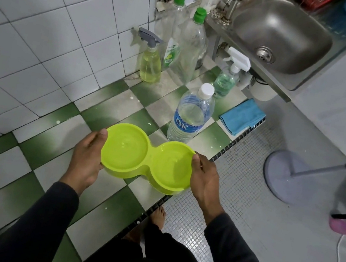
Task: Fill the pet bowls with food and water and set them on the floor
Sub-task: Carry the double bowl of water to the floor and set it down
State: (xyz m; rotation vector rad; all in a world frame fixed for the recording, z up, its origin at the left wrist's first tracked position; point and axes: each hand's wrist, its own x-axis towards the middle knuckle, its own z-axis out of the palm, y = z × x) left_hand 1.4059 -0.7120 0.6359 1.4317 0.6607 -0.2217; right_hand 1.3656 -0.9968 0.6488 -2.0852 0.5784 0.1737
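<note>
My left hand and right hand grip the double pet bowl by its ends (one rim overhangs the surface), so tilting could spill it

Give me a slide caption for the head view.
Both hands, left hand and right hand, hold a green double pet bowl above the checkered counter.

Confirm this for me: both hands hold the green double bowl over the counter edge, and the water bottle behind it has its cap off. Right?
Not quite. The head view shows the water bottle with its white cap on. The rest holds: the left hand and right hand hold the green double bowl by its ends over the counter edge.
</note>
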